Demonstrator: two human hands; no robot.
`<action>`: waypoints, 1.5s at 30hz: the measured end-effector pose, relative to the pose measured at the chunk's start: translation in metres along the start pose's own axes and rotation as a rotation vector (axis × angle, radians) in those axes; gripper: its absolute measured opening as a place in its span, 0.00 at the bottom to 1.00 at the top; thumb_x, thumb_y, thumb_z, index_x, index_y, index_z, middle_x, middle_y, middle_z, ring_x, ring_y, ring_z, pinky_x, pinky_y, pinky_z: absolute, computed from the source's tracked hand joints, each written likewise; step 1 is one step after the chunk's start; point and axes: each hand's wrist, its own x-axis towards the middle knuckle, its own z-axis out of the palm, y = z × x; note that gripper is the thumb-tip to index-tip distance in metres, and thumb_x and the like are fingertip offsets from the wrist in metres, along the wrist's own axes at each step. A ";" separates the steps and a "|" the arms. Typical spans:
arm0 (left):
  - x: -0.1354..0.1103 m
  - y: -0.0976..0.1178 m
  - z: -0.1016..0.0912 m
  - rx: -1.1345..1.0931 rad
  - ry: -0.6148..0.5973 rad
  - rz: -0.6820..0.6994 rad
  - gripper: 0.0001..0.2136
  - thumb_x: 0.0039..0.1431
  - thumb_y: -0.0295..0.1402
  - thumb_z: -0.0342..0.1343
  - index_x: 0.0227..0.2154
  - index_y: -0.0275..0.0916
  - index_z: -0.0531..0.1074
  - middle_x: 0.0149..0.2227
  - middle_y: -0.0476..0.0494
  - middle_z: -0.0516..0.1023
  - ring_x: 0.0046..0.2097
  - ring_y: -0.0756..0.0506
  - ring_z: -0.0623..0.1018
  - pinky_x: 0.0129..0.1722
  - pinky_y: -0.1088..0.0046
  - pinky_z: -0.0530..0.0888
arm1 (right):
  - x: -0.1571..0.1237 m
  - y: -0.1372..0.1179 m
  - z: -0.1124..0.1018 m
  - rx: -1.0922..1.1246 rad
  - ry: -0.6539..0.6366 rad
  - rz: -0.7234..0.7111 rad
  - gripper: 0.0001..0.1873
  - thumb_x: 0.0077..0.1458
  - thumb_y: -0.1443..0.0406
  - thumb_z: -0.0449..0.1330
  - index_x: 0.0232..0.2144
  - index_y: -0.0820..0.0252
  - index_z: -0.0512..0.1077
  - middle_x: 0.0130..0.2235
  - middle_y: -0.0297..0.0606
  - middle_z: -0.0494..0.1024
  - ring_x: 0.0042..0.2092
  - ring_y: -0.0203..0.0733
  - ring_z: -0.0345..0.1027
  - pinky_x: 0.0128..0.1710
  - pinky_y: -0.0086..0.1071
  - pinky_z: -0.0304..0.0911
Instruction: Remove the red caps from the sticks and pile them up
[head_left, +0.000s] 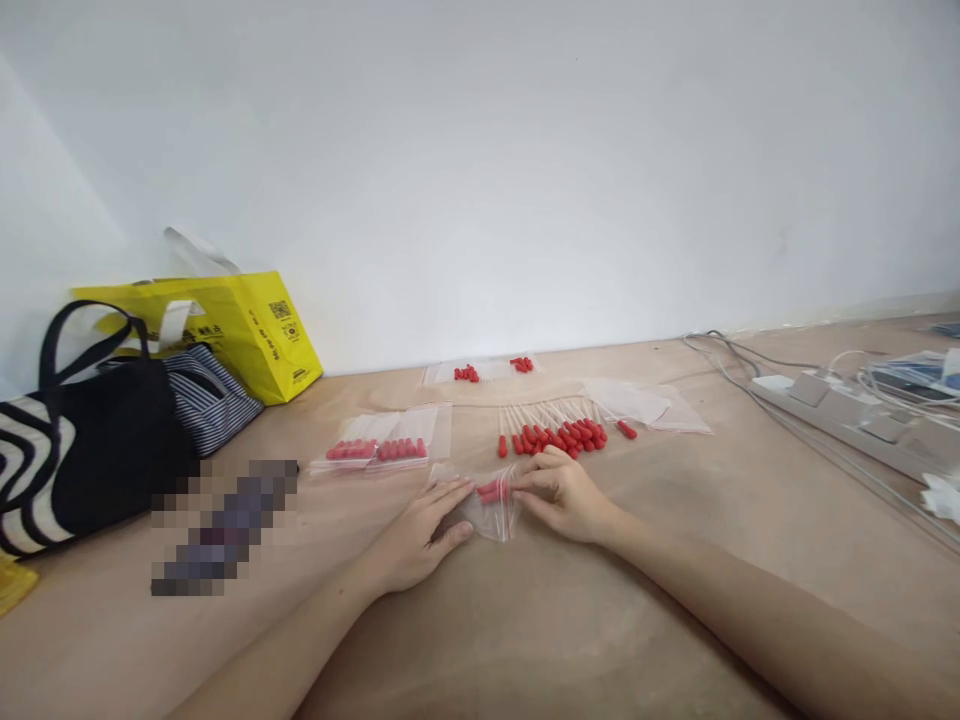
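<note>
A small clear zip bag lies in front of me with a few red-tipped pieces inside. My left hand rests on the bag's left part, fingers stretched out and thumb apart. At the opposite end, by the zip strip, my right hand pinches the bag's edge between thumb and fingers. Just beyond it is a loose row of white sticks with red tips. One red-tipped piece lies a little to their right. To the left sits a stack of filled zip bags with red tips showing through.
Flat zip bags lie right of the sticks. More red-tipped sticks rest on plastic near the wall. At left stand a black bag, a striped pouch and a yellow bag. A power strip with cables is at right.
</note>
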 end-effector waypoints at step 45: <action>-0.001 -0.007 -0.004 0.021 0.027 -0.024 0.22 0.57 0.44 0.43 0.53 0.42 0.58 0.58 0.44 0.56 0.58 0.43 0.57 0.56 0.60 0.56 | 0.012 0.051 -0.033 0.113 0.584 0.411 0.10 0.46 0.60 0.56 0.27 0.61 0.69 0.28 0.37 0.72 0.29 0.36 0.65 0.29 0.31 0.62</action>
